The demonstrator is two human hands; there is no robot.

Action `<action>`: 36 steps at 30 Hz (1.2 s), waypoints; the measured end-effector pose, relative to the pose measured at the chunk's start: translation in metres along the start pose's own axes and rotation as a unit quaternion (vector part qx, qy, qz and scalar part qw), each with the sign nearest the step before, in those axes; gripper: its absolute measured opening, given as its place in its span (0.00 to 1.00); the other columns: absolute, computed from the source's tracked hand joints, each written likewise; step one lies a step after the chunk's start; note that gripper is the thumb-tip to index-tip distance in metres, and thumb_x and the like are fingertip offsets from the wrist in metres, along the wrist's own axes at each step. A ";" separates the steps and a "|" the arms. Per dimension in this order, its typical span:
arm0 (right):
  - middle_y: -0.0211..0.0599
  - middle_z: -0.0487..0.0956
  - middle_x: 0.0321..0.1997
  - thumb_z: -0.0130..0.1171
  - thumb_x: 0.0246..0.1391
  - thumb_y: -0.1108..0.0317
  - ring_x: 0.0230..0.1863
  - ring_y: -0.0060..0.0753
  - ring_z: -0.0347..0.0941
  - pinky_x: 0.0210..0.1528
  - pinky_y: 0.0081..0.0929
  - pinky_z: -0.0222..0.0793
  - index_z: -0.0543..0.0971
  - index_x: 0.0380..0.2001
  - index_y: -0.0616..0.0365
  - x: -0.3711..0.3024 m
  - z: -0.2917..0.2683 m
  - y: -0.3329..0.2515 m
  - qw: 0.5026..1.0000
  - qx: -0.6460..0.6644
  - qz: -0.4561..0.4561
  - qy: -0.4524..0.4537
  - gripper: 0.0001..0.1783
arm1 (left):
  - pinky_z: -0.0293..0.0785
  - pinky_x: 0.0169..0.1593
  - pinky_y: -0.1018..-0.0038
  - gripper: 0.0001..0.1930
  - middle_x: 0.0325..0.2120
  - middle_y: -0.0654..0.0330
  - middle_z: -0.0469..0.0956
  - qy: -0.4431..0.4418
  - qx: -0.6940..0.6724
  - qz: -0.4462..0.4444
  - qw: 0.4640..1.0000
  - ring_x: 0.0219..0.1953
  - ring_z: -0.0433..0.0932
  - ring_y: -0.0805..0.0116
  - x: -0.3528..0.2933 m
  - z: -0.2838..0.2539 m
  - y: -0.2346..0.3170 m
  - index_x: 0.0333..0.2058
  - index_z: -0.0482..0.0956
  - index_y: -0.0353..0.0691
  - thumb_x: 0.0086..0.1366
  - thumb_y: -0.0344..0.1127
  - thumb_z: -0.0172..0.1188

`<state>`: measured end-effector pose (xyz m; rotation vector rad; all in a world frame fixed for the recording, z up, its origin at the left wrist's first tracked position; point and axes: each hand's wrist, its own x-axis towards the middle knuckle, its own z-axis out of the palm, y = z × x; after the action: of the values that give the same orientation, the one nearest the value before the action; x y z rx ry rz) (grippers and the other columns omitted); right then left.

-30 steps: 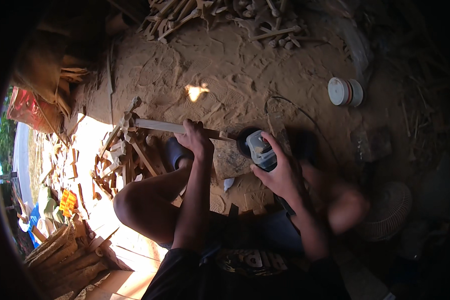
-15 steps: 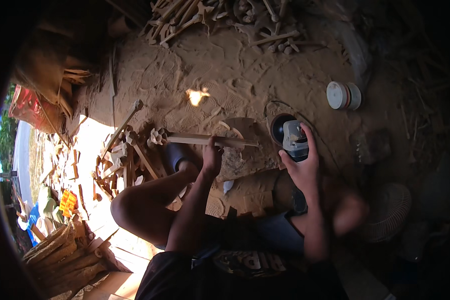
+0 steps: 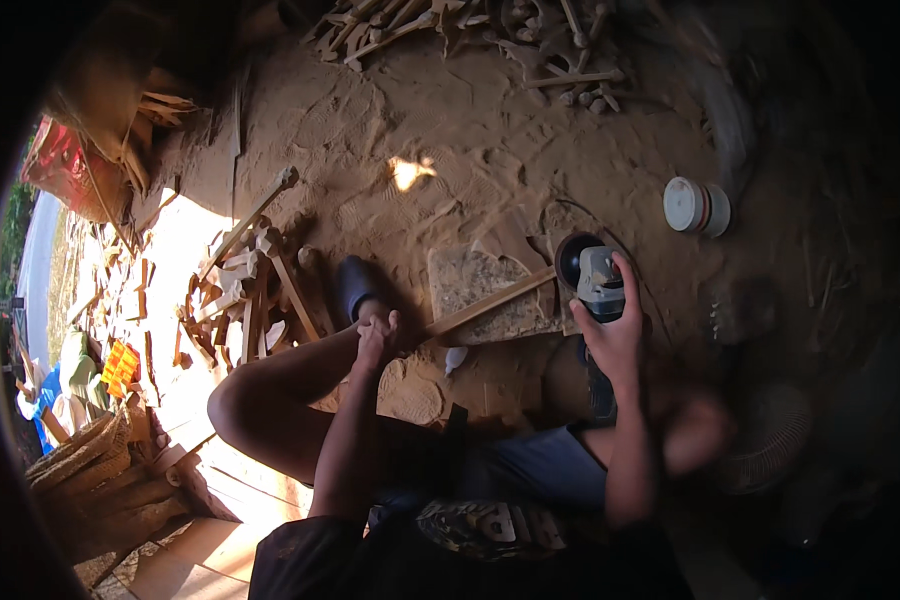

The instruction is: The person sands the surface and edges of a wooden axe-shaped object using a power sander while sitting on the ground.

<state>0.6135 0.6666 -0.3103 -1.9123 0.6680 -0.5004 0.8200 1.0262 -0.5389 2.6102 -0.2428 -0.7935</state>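
My left hand [image 3: 375, 338] is closed around the near-left end of a long, squared wooden stick [image 3: 495, 302], by my bent left leg. The stick slants up to the right, and its far end meets the round black disc [image 3: 573, 258] of an angle grinder; whether they touch or only overlap I cannot tell. Wrapped about the grey body of the angle grinder [image 3: 602, 290] is my right hand [image 3: 615, 338]. Below the stick lies a pale flat slab [image 3: 460, 285] on the sand. My left fingers hide the end of the stick that they grip.
Carved wooden sticks [image 3: 255, 280] lie heaped on the left, with another pile [image 3: 570, 75] at the far side. A white round tub [image 3: 685, 206] lies at the right. A dark cord [image 3: 625, 245] runs beside the grinder. A small white bottle [image 3: 455, 358] rests near the slab.
The stick has turned from nearly level to a slant, its right end now at the grinder's disc. My left hand has moved left and nearer to me; my right hand still grips the grinder.
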 end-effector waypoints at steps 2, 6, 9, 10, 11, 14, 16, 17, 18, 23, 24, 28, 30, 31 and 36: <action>0.51 0.75 0.71 0.73 0.54 0.69 0.71 0.43 0.73 0.71 0.39 0.69 0.65 0.76 0.55 -0.005 0.015 0.006 1.000 -0.006 -0.012 -0.020 0.47 | 0.85 0.30 0.56 0.21 0.35 0.47 0.84 -0.157 -0.249 -0.085 0.952 0.35 0.87 0.54 -0.002 0.027 -0.019 0.55 0.78 0.41 0.76 0.51 0.57; 0.51 0.74 0.72 0.72 0.53 0.73 0.73 0.44 0.71 0.73 0.38 0.66 0.65 0.75 0.56 -0.023 0.048 0.024 0.993 -0.043 -0.005 -0.106 0.47 | 0.78 0.24 0.61 0.13 0.28 0.50 0.81 -0.104 -0.231 0.176 0.951 0.29 0.85 0.58 -0.013 0.065 -0.017 0.40 0.76 0.36 0.71 0.41 0.64; 0.52 0.71 0.75 0.71 0.53 0.76 0.77 0.46 0.66 0.77 0.38 0.61 0.63 0.76 0.56 -0.033 0.089 0.026 0.978 0.007 -0.015 -0.208 0.48 | 0.76 0.25 0.57 0.13 0.22 0.50 0.80 0.112 -0.108 0.291 0.944 0.24 0.83 0.53 -0.011 0.067 -0.037 0.36 0.74 0.38 0.70 0.40 0.66; 0.53 0.70 0.75 0.71 0.53 0.76 0.77 0.47 0.66 0.77 0.39 0.61 0.63 0.77 0.56 -0.037 0.107 0.022 0.971 0.014 -0.027 -0.235 0.48 | 0.77 0.27 0.53 0.14 0.18 0.50 0.79 0.284 0.036 0.369 0.884 0.21 0.82 0.50 -0.011 0.066 -0.055 0.37 0.74 0.39 0.71 0.42 0.65; 0.53 0.69 0.76 0.71 0.53 0.76 0.78 0.48 0.65 0.77 0.39 0.61 0.62 0.77 0.56 -0.040 0.117 0.025 0.967 0.009 -0.027 -0.253 0.49 | 0.77 0.27 0.53 0.14 0.18 0.50 0.79 0.283 0.032 0.364 0.887 0.21 0.82 0.50 -0.013 0.073 -0.053 0.37 0.74 0.39 0.71 0.42 0.65; 0.54 0.68 0.77 0.72 0.54 0.73 0.77 0.52 0.66 0.76 0.41 0.64 0.62 0.77 0.53 -0.044 0.133 0.029 0.960 -0.025 -0.003 -0.280 0.48 | 0.73 0.23 0.56 0.17 0.15 0.52 0.74 0.203 -0.104 0.291 0.929 0.16 0.75 0.50 -0.021 0.067 -0.016 0.32 0.69 0.39 0.64 0.37 0.72; 0.59 0.76 0.70 0.73 0.54 0.67 0.67 0.64 0.76 0.67 0.49 0.76 0.63 0.77 0.46 -0.045 0.141 0.013 0.955 -0.069 -0.015 -0.289 0.49 | 0.75 0.25 0.57 0.18 0.16 0.49 0.76 0.037 -0.251 0.088 0.963 0.17 0.78 0.51 -0.027 0.053 0.002 0.31 0.74 0.33 0.70 0.44 0.65; 0.59 0.76 0.70 0.73 0.54 0.67 0.67 0.64 0.76 0.67 0.49 0.76 0.63 0.77 0.46 -0.045 0.147 0.007 0.953 -0.068 -0.017 -0.294 0.49 | 0.75 0.25 0.57 0.18 0.16 0.49 0.76 0.040 -0.252 0.084 0.963 0.17 0.78 0.51 -0.029 0.050 0.002 0.31 0.74 0.33 0.70 0.44 0.65; 0.62 0.80 0.61 0.73 0.53 0.66 0.61 0.67 0.78 0.62 0.52 0.78 0.64 0.76 0.44 -0.046 0.153 0.002 0.949 -0.094 -0.011 -0.300 0.49 | 0.77 0.26 0.59 0.22 0.18 0.48 0.78 0.028 -0.318 0.012 0.947 0.19 0.80 0.53 -0.031 0.046 0.002 0.30 0.78 0.31 0.72 0.48 0.59; 0.67 0.84 0.48 0.73 0.52 0.64 0.51 0.72 0.80 0.54 0.60 0.80 0.64 0.76 0.41 -0.048 0.166 0.008 0.946 -0.118 -0.030 -0.301 0.49 | 0.81 0.30 0.62 0.35 0.23 0.45 0.84 0.003 -0.358 -0.112 0.927 0.24 0.85 0.57 -0.031 0.035 0.015 0.29 0.85 0.26 0.75 0.57 0.45; 0.64 0.84 0.53 0.74 0.52 0.63 0.53 0.72 0.80 0.57 0.58 0.80 0.63 0.77 0.40 -0.048 0.168 0.008 0.941 -0.126 -0.010 -0.315 0.50 | 0.82 0.32 0.62 0.34 0.23 0.44 0.84 0.008 -0.362 -0.125 0.924 0.24 0.86 0.56 -0.031 0.033 0.016 0.30 0.85 0.26 0.74 0.56 0.47; 0.61 0.82 0.59 0.75 0.52 0.63 0.56 0.71 0.79 0.60 0.57 0.79 0.62 0.77 0.39 -0.045 0.167 0.001 0.926 -0.148 0.039 -0.344 0.51 | 0.86 0.39 0.56 0.32 0.27 0.33 0.85 -0.017 -0.333 -0.121 0.935 0.28 0.89 0.42 -0.031 0.022 0.029 0.34 0.85 0.16 0.71 0.48 0.47; 0.61 0.82 0.59 0.75 0.52 0.63 0.56 0.71 0.79 0.60 0.57 0.79 0.62 0.77 0.39 -0.047 0.174 0.000 0.933 -0.127 0.010 -0.335 0.51 | 0.86 0.40 0.56 0.32 0.27 0.33 0.85 -0.016 -0.294 -0.123 0.948 0.28 0.89 0.42 -0.023 0.020 0.011 0.35 0.85 0.16 0.70 0.48 0.47; 0.61 0.82 0.59 0.74 0.52 0.63 0.57 0.70 0.79 0.60 0.57 0.78 0.62 0.77 0.39 -0.046 0.170 0.007 0.941 -0.117 -0.007 -0.317 0.51 | 0.86 0.40 0.56 0.32 0.27 0.33 0.85 -0.017 -0.299 -0.148 0.942 0.29 0.89 0.42 -0.023 0.019 0.021 0.36 0.85 0.15 0.70 0.48 0.47; 0.61 0.82 0.59 0.74 0.52 0.65 0.58 0.70 0.79 0.60 0.56 0.78 0.63 0.76 0.39 -0.028 0.147 0.026 0.958 -0.141 0.003 -0.249 0.49 | 0.86 0.41 0.57 0.31 0.27 0.32 0.85 -0.020 -0.305 -0.177 0.936 0.29 0.89 0.41 -0.027 0.005 0.033 0.38 0.84 0.15 0.68 0.48 0.49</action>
<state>0.6758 0.7764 -0.3952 -2.1868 0.4259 0.0968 0.7937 1.0026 -0.5154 2.0607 0.4162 -0.8684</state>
